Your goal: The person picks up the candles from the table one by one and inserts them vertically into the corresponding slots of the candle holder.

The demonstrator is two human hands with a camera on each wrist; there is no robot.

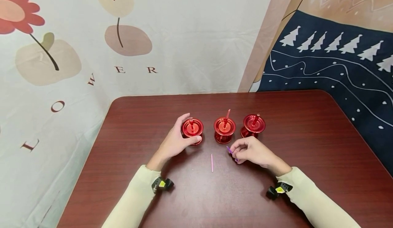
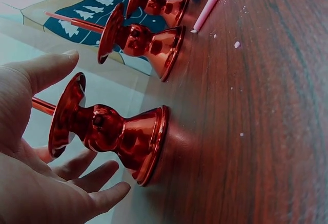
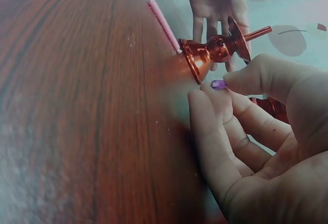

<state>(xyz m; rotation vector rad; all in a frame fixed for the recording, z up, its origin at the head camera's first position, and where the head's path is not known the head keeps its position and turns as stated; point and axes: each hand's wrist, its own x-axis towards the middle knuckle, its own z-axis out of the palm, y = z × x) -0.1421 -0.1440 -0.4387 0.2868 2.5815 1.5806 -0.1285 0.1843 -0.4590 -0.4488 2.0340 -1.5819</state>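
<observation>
Three shiny red candle holders stand upright in a row. My left hand (image 1: 175, 141) reaches around the left holder (image 1: 192, 128), thumb in front and fingers behind. In the left wrist view the fingers are spread and loosely bent about that holder, and contact is hard to make out. From the middle holder (image 1: 224, 132) rises a thin reddish candle (image 1: 228, 112). The right holder (image 1: 253, 123) shows just its short tube. Between thumb and fingertips, my right hand (image 1: 253, 152) pinches a small purple candle (image 1: 229, 149), its end (image 3: 219, 84) showing in the right wrist view.
A thin pink candle (image 1: 212, 163) lies on the brown wooden table (image 1: 190, 197) between the hands. Small pale crumbs (image 2: 237, 44) dot the wood. Behind the table's far edge hang a pale flowered cloth (image 1: 190, 50) and a dark blue cloth with trees (image 1: 331, 64).
</observation>
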